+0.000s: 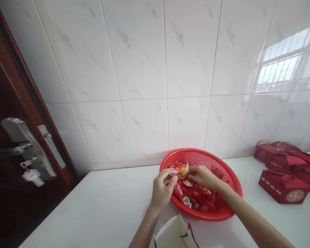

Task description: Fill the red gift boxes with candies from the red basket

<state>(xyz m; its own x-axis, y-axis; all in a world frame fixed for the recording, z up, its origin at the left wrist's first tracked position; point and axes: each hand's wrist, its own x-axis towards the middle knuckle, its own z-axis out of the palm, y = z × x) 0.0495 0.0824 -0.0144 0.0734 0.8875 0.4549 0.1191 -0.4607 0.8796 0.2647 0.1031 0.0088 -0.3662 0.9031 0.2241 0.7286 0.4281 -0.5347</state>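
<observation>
Both of my hands are over a round red plastic mesh basket (pixel 228 172) that stands on the white countertop (pixel 93 203). Between the fingertips of my left hand (pixel 162 190) and my right hand (pixel 203 177), a red and gold wrapped packet (pixel 182 170) is pinched just above the basket. Under my hands lies a heap of several red wrapped sweets (pixel 193 196), partly hidden by my left hand. A white paper bag (pixel 175 234) with red handles stands close to me at the bottom edge of the view.
Several dark red gift boxes with handles (pixel 282 186) stand on the countertop to the right. White marble-patterned tiles (pixel 144 69) rise behind the counter. On the left is a dark red wooden door with a metal lock and handle (pixel 28 148).
</observation>
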